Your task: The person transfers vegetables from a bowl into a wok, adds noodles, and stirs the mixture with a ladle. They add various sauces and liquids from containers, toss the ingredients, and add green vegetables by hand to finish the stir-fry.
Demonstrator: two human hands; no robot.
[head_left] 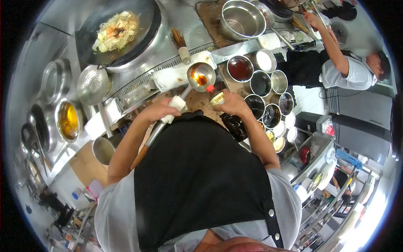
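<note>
My left hand [158, 110] grips the cloth-wrapped handle of a steel ladle [201, 76], whose bowl holds a little reddish-brown liquid. My right hand [231, 104] holds a small bottle [215, 95] with a red cap, tipped toward the ladle's bowl. A black wok [86, 40] with shredded cabbage and noodles sits on the burner at the upper left, beyond the ladle.
Several steel pots of sauces and seasonings [260, 84] stand to the right of my hands. A perforated skimmer [93, 85] and an oil pot [68, 121] lie at left. A large steel bowl [242, 19] sits at the top. Another person [348, 69] works at upper right.
</note>
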